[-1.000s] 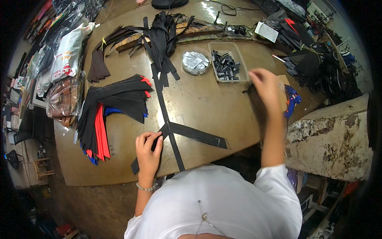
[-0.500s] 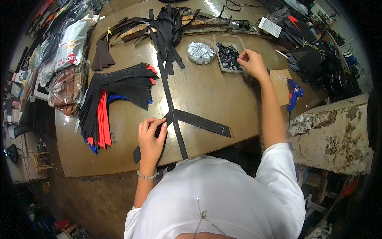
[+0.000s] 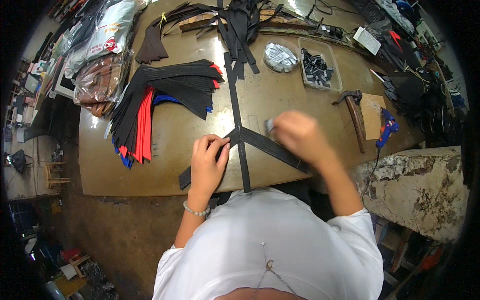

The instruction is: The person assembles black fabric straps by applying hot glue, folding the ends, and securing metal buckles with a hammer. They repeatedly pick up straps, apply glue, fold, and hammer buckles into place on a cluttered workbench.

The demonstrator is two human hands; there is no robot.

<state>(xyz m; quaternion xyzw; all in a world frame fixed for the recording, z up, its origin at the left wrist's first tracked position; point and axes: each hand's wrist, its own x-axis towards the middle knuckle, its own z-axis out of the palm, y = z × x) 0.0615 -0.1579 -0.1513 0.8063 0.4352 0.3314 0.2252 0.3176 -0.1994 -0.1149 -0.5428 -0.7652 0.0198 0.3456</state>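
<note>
A black V-shaped strap piece [image 3: 270, 146] lies near the table's front edge, crossing a long narrow black strap [image 3: 243, 167] at its peak. My left hand [image 3: 209, 157] pinches the V piece just left of the crossing, thumb and fingertips together on it. Right of the peak, my right hand [image 3: 299, 134] hovers closed and smeared by motion. A small dark grey tag [image 3: 270, 125] sticks out from its fingertips. More small black and grey tags [image 3: 316, 70] fill a clear rectangular tub [image 3: 336, 82] beyond that hand.
Stacked black strips [image 3: 175, 75] with red and blue pieces lie left. A round tub of pale tags [image 3: 280, 57] stands at the back, near bundled black straps [image 3: 240, 30]. At right are a hammer [image 3: 356, 120], a blue glue gun [image 3: 387, 127] and a tan board [image 3: 371, 112].
My right hand has come from the rectangular tub toward the V piece with a small tag. My left hand stays on the strap. The view has shifted, and the hammer is now uncovered.
</note>
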